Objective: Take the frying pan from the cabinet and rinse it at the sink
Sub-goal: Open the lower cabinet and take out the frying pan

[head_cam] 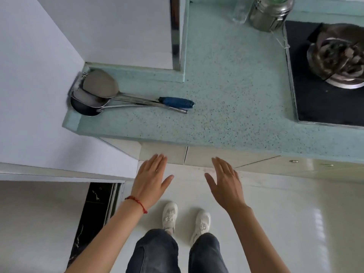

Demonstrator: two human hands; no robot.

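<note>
I look straight down at a pale green speckled counter (226, 107) with white cabinet doors (208, 156) under its front edge. The doors appear closed. My left hand (150, 179), with a red string at the wrist, and my right hand (226, 183) hover open, fingers spread, just in front of the doors. Neither hand holds anything. No frying pan or sink is in view.
A metal spatula and ladles (102, 95), one with a blue handle (176, 101), lie in the counter's left corner. A steel canister (267, 12) stands at the back. A gas burner (338, 60) sits in a black hob at right. My feet (185, 219) stand on white floor.
</note>
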